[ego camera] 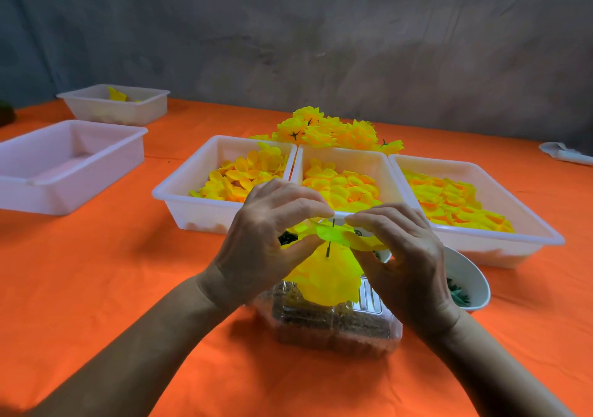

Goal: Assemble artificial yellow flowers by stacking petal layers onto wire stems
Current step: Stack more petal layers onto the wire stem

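Two bare forearms and hands, entering from the lower edge of the frame

The left hand [266,240] and right hand [404,256] wear no gloves, rings or watch. Both forearms are uncovered to the frame's bottom edge; any sleeve probably sits higher, out of view.

Orange tablecloth [96,272]; grey wall [321,31]; white object [566,155] far right.

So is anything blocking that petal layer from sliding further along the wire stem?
Nothing visible does. The petal layer is already threaded on the wire stem, pinched by the left hand and right hand. Bare stem shows between it and the stacked petals.
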`<state>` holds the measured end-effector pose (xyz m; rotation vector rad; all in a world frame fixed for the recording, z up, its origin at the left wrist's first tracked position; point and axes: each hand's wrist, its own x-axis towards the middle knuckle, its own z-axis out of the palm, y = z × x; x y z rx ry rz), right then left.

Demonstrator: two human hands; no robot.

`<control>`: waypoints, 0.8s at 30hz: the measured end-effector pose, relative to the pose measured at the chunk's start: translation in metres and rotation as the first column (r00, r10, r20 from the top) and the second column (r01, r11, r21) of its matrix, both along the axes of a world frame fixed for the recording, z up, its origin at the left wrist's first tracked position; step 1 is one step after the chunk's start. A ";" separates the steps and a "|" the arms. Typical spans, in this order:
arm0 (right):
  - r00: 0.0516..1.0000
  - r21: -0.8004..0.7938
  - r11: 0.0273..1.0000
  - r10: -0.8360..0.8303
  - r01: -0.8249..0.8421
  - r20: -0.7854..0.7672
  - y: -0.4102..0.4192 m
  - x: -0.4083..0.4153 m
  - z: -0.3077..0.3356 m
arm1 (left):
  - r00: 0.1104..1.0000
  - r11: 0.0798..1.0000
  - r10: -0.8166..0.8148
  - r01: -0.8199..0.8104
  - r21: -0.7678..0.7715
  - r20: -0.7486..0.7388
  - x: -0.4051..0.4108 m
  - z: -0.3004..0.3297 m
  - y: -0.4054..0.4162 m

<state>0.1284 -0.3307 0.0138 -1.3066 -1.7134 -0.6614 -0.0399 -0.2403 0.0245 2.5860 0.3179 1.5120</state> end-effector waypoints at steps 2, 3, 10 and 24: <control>1.000 -0.009 1.000 -0.006 0.006 -0.017 0.000 0.001 -0.001 | 1.000 1.000 -0.015 0.015 0.009 -0.014 -0.001 0.001 -0.002; 1.000 -0.009 1.000 -0.009 0.008 -0.024 0.000 0.001 -0.001 | 1.000 1.000 -0.018 0.018 0.014 -0.021 -0.002 0.001 -0.002; 1.000 0.007 1.000 0.017 -0.018 0.017 -0.004 0.001 0.000 | 0.997 0.999 0.000 0.003 0.042 -0.077 -0.009 -0.004 0.003; 0.987 -0.078 0.996 0.058 -0.047 0.146 -0.002 0.006 -0.008 | 0.989 0.991 0.008 0.011 0.130 -0.144 -0.010 -0.014 0.011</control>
